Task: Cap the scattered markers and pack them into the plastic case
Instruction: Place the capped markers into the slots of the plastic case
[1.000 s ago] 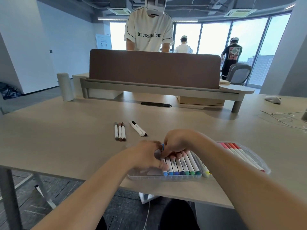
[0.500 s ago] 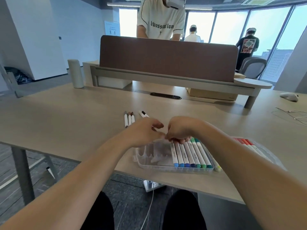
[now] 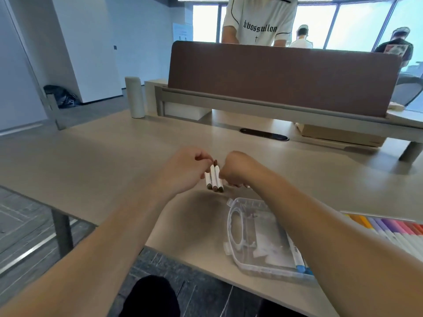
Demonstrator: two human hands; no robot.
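Both hands had left the plastic case (image 3: pixel 251 239) since half a second earlier and gone forward to the three brown markers (image 3: pixel 214 177), which lay on the desk (image 3: pixel 103 156) just beyond the case's far left corner. The markers lay side by side and touching, long axes running away from us, near ends pointing back toward the case. Our left hand (image 3: pixel 183 170) touched the outer marker from the side away from the case, fingers curled at the far ends. Our right hand (image 3: pixel 235 170) sat against the other side, curled like a fist. We could not tell whether either hand had actually gripped anything, since the fingers hid the contact. Both were equally near, so we judged either could lift the bundle. The way back to the case looked short and unobstructed, its near-left part unfilled. Our right forearm covered most of the packed row; one blue-capped marker (image 3: pixel 298 259) showed. Right of the case lay coloured markers (image 3: pixel 389 227); far beyond it stood a brown divider (image 3: pixel 274 76) and a white cylinder (image 3: pixel 135 97)
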